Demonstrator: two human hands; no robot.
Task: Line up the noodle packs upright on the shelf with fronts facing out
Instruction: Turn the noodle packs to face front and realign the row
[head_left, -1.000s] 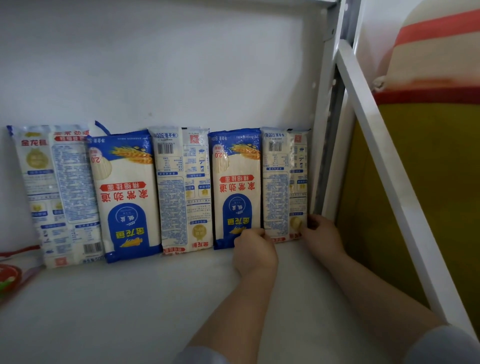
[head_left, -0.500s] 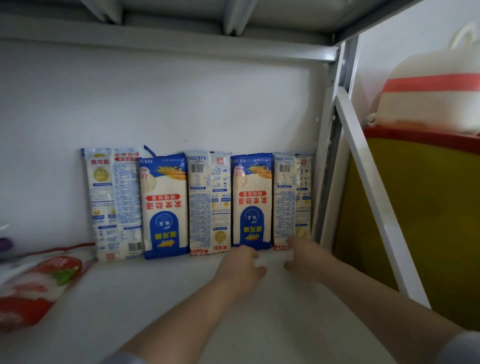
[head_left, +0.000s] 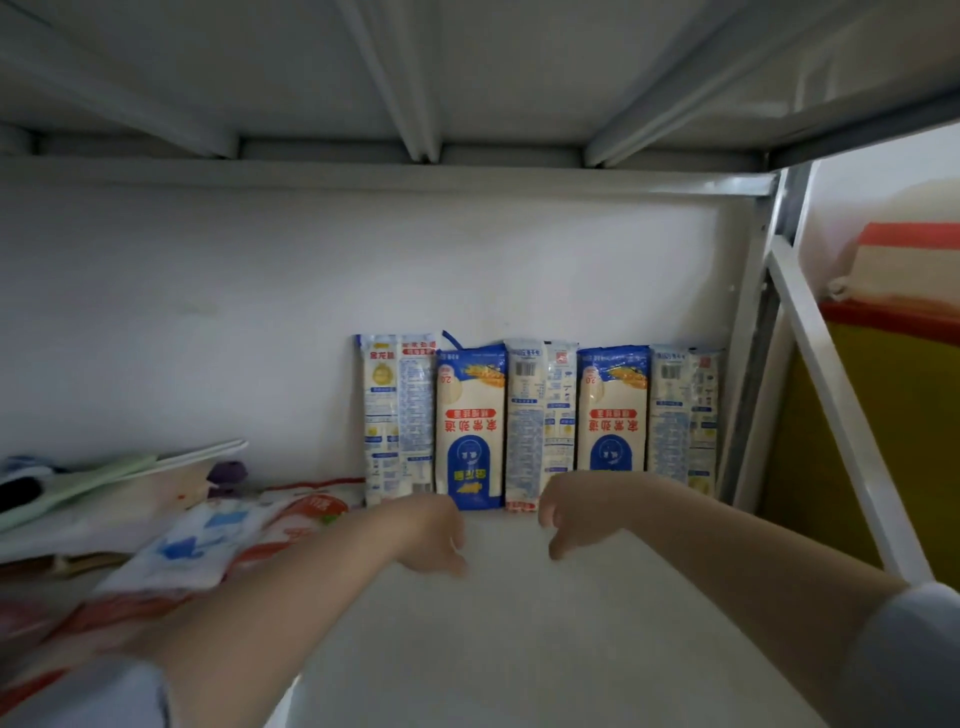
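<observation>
Several noodle packs stand in a row against the white back wall of the shelf (head_left: 519, 623), all upside down. Two blue-and-cream packs (head_left: 470, 426) (head_left: 613, 410) show their fronts. The other three (head_left: 397, 415) (head_left: 540, 415) (head_left: 683, 410) show pale backs with barcodes and small print. My left hand (head_left: 436, 535) hangs in front of the row with fingers loosely curled, holding nothing. My right hand (head_left: 576, 506) hangs beside it, also loosely curled and holding nothing. Neither hand touches a pack.
A pile of red-and-white and blue-and-white bags (head_left: 208, 551) lies at the left of the shelf, with flat pale boards (head_left: 130, 473) behind it. A white metal upright (head_left: 748, 332) and slanted brace (head_left: 841, 405) bound the right side. The upper shelf's underside (head_left: 415, 93) is overhead.
Both hands have pulled back from the bottoms of the rightmost packs and moved left, now hanging free. The view has drawn back and tilted up, showing the bags at left.
</observation>
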